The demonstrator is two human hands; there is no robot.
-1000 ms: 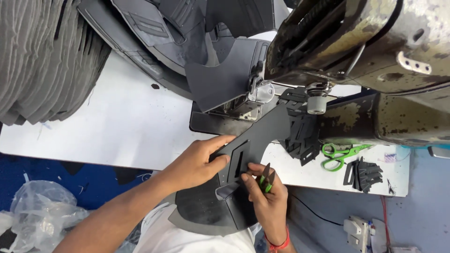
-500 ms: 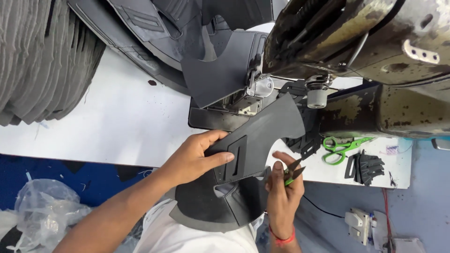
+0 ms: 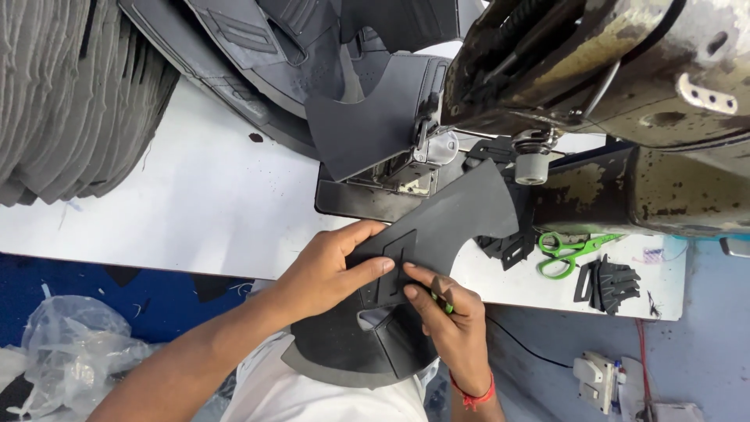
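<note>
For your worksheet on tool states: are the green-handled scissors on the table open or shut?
Shut: the green-handled scissors lie flat on the table, handle loops close together.

left side: bare white table (image 3: pixel 195 203), plenty of room for your hand
ahead: sewing machine (image 3: pixel 594 70) hangs low, blocks you
right: green scissors (image 3: pixel 566 252) and black cut pieces (image 3: pixel 609 283) crowd the edge
far left: grey stack (image 3: pixel 70 94) walls it off

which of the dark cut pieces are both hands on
The curved dark piece at the table's front edge, below the sewing machine: the left hand and right hand press on it. The small pile by the green scissors lies untouched.
</note>
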